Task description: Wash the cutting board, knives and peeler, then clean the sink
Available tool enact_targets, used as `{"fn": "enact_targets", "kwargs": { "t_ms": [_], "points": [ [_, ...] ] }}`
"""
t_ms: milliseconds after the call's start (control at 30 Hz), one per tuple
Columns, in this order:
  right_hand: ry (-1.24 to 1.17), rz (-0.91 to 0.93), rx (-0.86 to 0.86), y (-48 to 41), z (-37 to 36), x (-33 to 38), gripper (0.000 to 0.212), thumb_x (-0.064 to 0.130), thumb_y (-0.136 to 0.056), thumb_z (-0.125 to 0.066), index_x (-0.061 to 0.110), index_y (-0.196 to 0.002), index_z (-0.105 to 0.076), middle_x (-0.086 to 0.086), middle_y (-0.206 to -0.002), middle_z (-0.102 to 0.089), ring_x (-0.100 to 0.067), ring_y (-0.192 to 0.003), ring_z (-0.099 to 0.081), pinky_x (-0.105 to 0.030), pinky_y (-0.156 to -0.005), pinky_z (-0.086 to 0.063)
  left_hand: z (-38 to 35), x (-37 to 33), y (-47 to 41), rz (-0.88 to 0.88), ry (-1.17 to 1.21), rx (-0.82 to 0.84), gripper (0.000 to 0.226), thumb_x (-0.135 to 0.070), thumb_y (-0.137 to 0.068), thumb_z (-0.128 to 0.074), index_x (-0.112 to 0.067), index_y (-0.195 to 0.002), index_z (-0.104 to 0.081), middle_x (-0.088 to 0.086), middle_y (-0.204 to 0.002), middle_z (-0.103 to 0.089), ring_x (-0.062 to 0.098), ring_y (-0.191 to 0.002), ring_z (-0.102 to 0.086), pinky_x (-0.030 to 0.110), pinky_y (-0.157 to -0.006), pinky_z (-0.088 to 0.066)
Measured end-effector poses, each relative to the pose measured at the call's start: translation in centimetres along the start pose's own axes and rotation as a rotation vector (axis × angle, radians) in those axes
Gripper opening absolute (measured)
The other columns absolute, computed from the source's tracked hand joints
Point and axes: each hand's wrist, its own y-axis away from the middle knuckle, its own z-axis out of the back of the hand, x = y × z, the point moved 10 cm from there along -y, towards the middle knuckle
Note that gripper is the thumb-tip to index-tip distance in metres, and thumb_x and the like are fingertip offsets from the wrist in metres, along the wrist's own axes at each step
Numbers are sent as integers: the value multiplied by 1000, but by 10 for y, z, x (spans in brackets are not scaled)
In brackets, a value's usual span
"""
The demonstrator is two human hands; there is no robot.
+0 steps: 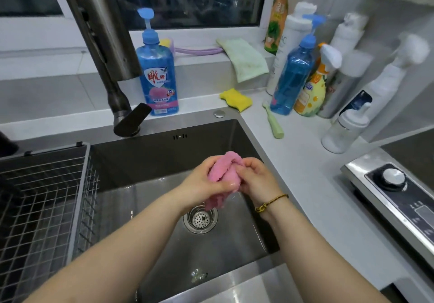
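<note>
Over the dark steel sink [164,157], I'm gripping the bunched pink fluffy cloth [223,175] with both hands, left hand [204,185] and right hand [256,180] curled tightly round it.

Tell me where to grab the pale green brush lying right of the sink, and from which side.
Grip the pale green brush by its thick handle end, the end nearest the person, pinching across it from above. It lies flat on the counter, so only its top and sides are open. Its small head sits close to the right-hand blue bottle, which crowds that end.
</note>
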Motion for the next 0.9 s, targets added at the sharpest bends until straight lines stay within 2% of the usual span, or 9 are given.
{"fn": "enact_targets", "kwargs": {
  "t_ms": [67,200,333,400,500,600,700,800,900],
  "points": [
    [-98,-67,18,0,6,2,26,-4,-92,-36,12,-77,-49,-7,-76,-54,-15,-67,-53,-26,-62,-48,6,1,-5,11,15,-10,28,1,-83,-60,-17,-103,-56,1,-71,-63,7,-51,-60,15,-43,-44],
    [-165,-146,0,-3,31,6,29,-5,-92,-33,11,-75,-50,-5,-69,-53,-13,-61,-49,-20,-49,-47,20,7,-21,31,46,-111,18,2,-86,-54,-13,-82,-63,-1,-72,-64,10,-70,-59,13,-63,-49],
    [58,-164,-95,-9,64,12,28,3,-94,-36,14,-73,-50,-3,-64,-47,-13,-53,-41,-17,-44,-36,1,1,-45,78,185,-98,20,-7,-93,-45,-12,-84,-63,2,-72,-66,14,-67,-61,19,-59,-53],
    [175,-168,-117,-9,82,15,29,6,-95,-37,16,-73,-51,-3,-62,-47,-13,-50,-40,-16,-40,-33,-11,-13,-62,40,126,-102,17,-10,-94,-47,-10,-89,-63,4,-79,-65,16,-73,-61,22,-67,-54],
    [399,-140,-170,-5,118,27,29,4,-94,-35,17,-78,-56,-6,-71,-52,-16,-57,-45,-15,-39,-39,-34,-36,-91,-23,-19,-127,15,-11,-91,-54,-7,-102,-64,0,-76,-60,9,-70,-56,16,-66,-49],
    [820,-40,-344,-3,156,48,35,0,-91,-36,10,-121,-52,-14,-113,-55,-24,-94,-52,-23,-74,-45,-69,-53,-120,-40,-201,-95,20,-19,-86,-62,-12,-105,-62,0,-85,-59,13,-81,-56,25,-78,-48],
    [1133,-40,-390,-2,163,38,56,1,-89,-37,12,-143,-23,-13,-150,-20,-28,-135,-24,-31,-108,-24,-100,-52,-140,-96,-626,-57,53,-28,-88,-60,-11,-135,-41,7,-130,-45,20,-119,-45,28,-102,-34],
    [1140,-21,-331,-8,152,12,52,14,-96,-34,15,-145,-17,-9,-155,-5,-21,-143,-4,-29,-114,-10,-108,-38,-124,-221,-892,-128,48,-19,-94,-44,-16,-141,-34,6,-152,-24,22,-138,-24,32,-113,-18],
    [1013,-58,-215,-19,140,-18,50,21,-99,-27,18,-146,-10,-4,-156,1,-16,-143,-2,-23,-114,-4,-124,1,-100,-281,-1102,3,48,-26,-99,-33,-19,-146,-24,2,-156,-13,17,-143,-11,27,-114,0]
  ]
}}
